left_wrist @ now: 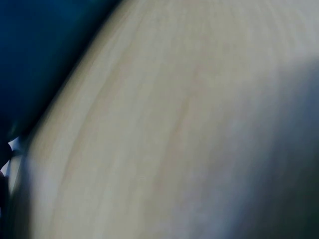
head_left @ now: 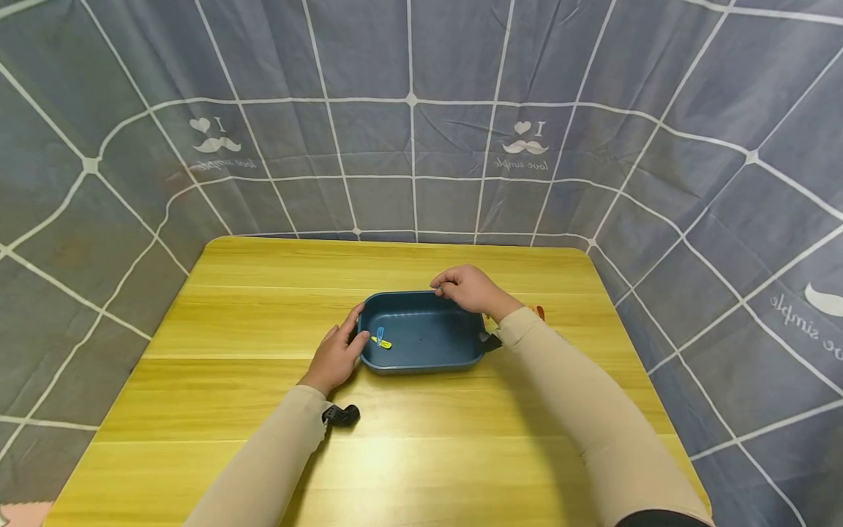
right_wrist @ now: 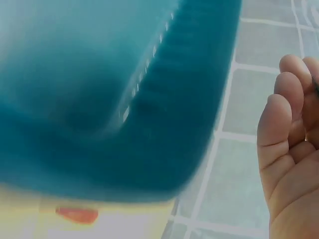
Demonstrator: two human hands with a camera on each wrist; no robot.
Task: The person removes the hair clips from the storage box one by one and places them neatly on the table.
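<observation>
A dark blue plastic bin (head_left: pixel 421 360) sits on the wooden table. My left hand (head_left: pixel 337 356) grips its left end, thumb over the rim and fingers along the outer wall. Inside, near that thumb, lie a small blue clip (head_left: pixel 380 334) and a small yellow clip (head_left: pixel 383 342). Above the bin's far right rim is my right hand (head_left: pixel 469 288), fingers curled and thumb side toward the left. It pinches a small thing (right_wrist: pixel 316 87), dark green at the right wrist view's edge and mostly hidden by the fingers; I cannot tell its kind.
An orange-red thing (head_left: pixel 540 312) lies on the table right of the bin, partly behind my right wrist. A grey curtain (head_left: pixel 382 132) with white grid lines surrounds the table (head_left: pixel 263 410). A black wrist camera (head_left: pixel 341 416) is on my left sleeve.
</observation>
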